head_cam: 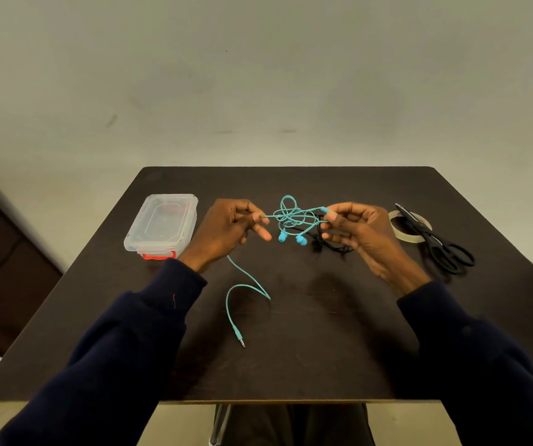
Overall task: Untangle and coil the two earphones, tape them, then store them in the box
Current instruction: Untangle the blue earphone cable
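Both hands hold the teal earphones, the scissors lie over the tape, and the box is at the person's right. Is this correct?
No. The head view shows the box at the person's left, by the left hand. That hand and the right hand do hold the teal earphones, and the scissors lie over the tape.

1. The teal earphone [292,217] is hanging in a loose tangle between the left fingers [260,218] and the right fingers [331,217], both pinching its cord. Its buds are dangling under the knot, and its plug end is trailing below the left fingers.
2. The black earphone [332,244] is lying bunched just under the right fingers.
3. The tape roll [397,231] is lying flat, right of the right fingers.
4. The clear box [162,223], lid on, is sitting left of the left fingers.
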